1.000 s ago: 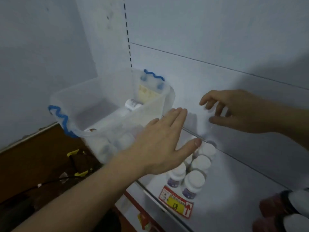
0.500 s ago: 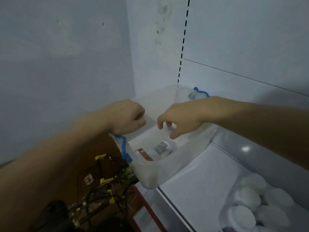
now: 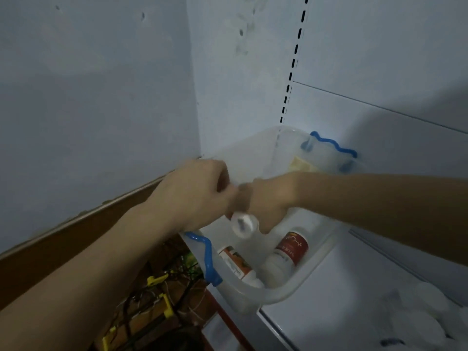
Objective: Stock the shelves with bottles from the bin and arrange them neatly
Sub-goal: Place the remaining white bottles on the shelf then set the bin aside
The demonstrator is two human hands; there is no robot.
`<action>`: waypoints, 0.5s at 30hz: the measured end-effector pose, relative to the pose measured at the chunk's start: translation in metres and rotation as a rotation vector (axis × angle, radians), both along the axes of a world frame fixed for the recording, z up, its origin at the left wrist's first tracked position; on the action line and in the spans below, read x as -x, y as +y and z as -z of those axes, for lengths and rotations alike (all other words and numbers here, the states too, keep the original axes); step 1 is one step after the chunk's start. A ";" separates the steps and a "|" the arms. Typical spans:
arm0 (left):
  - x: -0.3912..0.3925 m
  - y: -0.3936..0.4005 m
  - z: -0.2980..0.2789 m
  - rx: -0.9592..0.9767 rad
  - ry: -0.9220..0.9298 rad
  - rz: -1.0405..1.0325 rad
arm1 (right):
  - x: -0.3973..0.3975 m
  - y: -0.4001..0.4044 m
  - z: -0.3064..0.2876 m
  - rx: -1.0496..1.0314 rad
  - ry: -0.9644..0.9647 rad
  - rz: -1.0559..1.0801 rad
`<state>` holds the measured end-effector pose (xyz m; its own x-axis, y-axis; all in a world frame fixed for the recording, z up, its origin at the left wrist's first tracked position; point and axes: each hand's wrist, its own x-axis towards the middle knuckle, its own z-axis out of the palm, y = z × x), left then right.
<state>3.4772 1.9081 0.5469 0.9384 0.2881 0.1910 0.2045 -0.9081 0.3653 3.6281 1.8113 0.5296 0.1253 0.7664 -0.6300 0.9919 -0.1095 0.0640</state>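
A clear plastic bin (image 3: 283, 293) with blue handles (image 3: 208, 257) sits at the left end of the white shelf (image 3: 329, 295). My two hands meet above the bin, both with curled fingers. My right hand (image 3: 272, 198) grips a white-capped bottle (image 3: 244, 224), whose cap pokes out below, between the hands. My left hand (image 3: 195, 193) is curled right beside it; its fingertips are hidden and blurred. In the bin lie a red-labelled bottle (image 3: 291, 249) and an orange-labelled bottle (image 3: 236, 262). Several white-capped bottles (image 3: 425, 317) stand grouped on the shelf at the lower right.
The shelf's back panel and a slotted upright (image 3: 291, 72) rise behind the bin. A pale wall (image 3: 88, 97) closes the left side. Below the shelf edge, yellow clips and tangled wires (image 3: 157, 295) lie on the floor.
My hands left the shelf bottles and swung left to the bin. Both curled over it, and a white-capped bottle now shows between them, raised above the bottles in the bin.
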 end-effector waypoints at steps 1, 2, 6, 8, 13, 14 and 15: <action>0.000 0.001 0.001 0.058 -0.057 -0.019 | -0.004 -0.001 -0.008 -0.059 0.062 0.023; -0.001 0.002 0.002 0.118 -0.119 -0.030 | -0.008 -0.006 -0.018 -0.132 0.138 0.065; -0.001 0.002 0.003 0.193 -0.192 -0.027 | -0.029 -0.033 -0.062 -0.538 0.495 0.360; -0.003 0.000 -0.001 0.225 -0.158 -0.006 | -0.033 -0.042 -0.072 -0.679 0.757 0.503; 0.000 0.003 -0.002 0.207 -0.237 0.031 | -0.018 -0.042 -0.080 -0.679 1.085 0.562; 0.001 0.003 -0.001 0.190 -0.242 0.029 | -0.017 -0.041 -0.080 -0.637 1.102 0.585; 0.003 0.003 0.001 0.176 -0.234 0.028 | -0.020 -0.039 -0.079 -0.582 1.089 0.639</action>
<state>3.4747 1.9108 0.5460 0.8827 0.3104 0.3528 0.0715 -0.8307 0.5520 3.6477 1.7724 0.6088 0.2071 0.9461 -0.2492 0.2808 -0.3015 -0.9112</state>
